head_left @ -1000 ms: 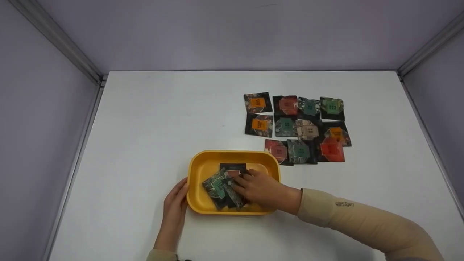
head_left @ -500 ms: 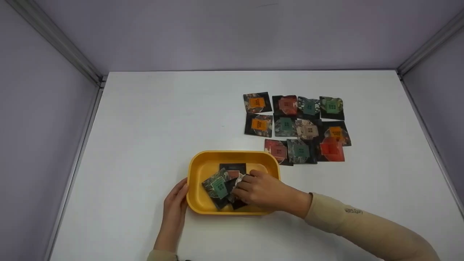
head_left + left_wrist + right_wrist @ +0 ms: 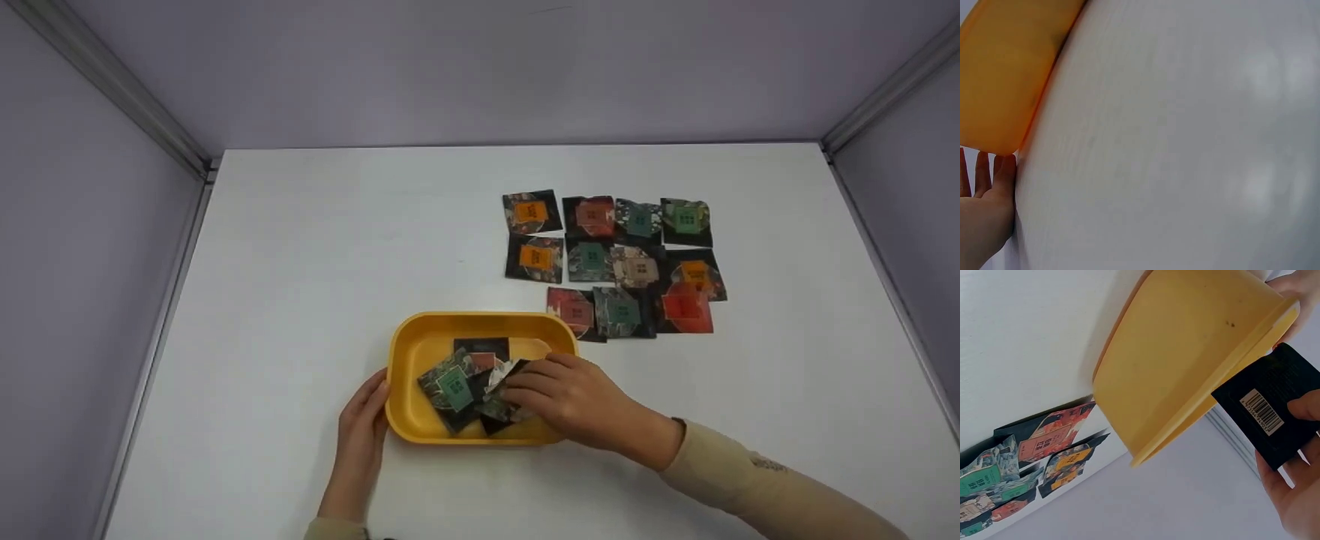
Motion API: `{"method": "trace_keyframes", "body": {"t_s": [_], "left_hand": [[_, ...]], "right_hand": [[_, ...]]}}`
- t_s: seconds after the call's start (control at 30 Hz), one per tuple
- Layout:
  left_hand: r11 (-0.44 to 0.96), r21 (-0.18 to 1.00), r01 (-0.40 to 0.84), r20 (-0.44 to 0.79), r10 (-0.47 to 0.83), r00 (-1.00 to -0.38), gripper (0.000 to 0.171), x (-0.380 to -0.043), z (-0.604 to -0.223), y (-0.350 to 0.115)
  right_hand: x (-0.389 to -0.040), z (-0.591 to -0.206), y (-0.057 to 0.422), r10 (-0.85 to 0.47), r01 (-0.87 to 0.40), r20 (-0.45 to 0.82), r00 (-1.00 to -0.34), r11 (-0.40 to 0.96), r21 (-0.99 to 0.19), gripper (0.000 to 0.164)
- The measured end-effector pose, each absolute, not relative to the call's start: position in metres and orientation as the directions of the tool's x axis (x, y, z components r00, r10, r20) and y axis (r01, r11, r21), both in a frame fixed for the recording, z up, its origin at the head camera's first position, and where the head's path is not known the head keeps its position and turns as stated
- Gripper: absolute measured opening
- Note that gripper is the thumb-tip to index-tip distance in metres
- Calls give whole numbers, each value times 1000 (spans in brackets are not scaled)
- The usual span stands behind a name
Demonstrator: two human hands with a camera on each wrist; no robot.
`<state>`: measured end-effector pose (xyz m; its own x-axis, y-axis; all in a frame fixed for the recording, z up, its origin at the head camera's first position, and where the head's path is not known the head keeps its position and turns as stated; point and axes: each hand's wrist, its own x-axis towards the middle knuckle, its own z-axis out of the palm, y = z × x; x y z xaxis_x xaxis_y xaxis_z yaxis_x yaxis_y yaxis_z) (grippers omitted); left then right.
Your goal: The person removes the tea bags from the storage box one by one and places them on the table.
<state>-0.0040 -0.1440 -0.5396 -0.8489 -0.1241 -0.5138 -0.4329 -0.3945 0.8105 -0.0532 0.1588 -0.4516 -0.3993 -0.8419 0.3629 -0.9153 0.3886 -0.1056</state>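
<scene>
My left hand [image 3: 361,412] rests with extended fingers against the left end of a yellow plastic tray [image 3: 480,318]; the left wrist view shows its fingertips [image 3: 1005,163] at the tray wall. Over the tray's right half, my right hand [image 3: 576,397] pinches a small flat sachet [image 3: 1249,396] between thumb and fingers. This sachet is black, with a white barcode on the side facing the right wrist camera. Beneath it in the tray lie several more sachets, among them one with a green label [image 3: 454,388] and one with a red label [image 3: 484,360].
Behind and right of the tray, several sachets with orange, red, green and beige labels lie in rough rows on the white table [image 3: 315,247]. The nearest red-labelled sachet [image 3: 575,311] comes right up to the tray's corner. Pale walls [image 3: 480,75] enclose the table.
My right hand has drawn back to the right and lifted a sachet off the pile in the tray. The left hand and tray have stayed in place.
</scene>
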Motion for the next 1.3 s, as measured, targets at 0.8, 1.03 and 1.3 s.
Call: {"method": "trace_keyframes", "body": {"t_s": [0.8, 1.03, 1.3], "left_hand": [[-388, 814, -432, -508, -117, -853, 60, -4, -539, -145], [-375, 813, -445, -517, -116, -848, 62, -5, -539, -145], [-375, 806, -458, -530, -112, -841, 63, -5, -538, -146]], "right_hand": [[-63, -443, 236, -614, -728, 456, -644, 674, -121, 44], [-67, -456, 254, -573, -658, 396, -718, 744, -116, 42], [-75, -470, 260, -543, -599, 307, -782, 791, -124, 39]]}}
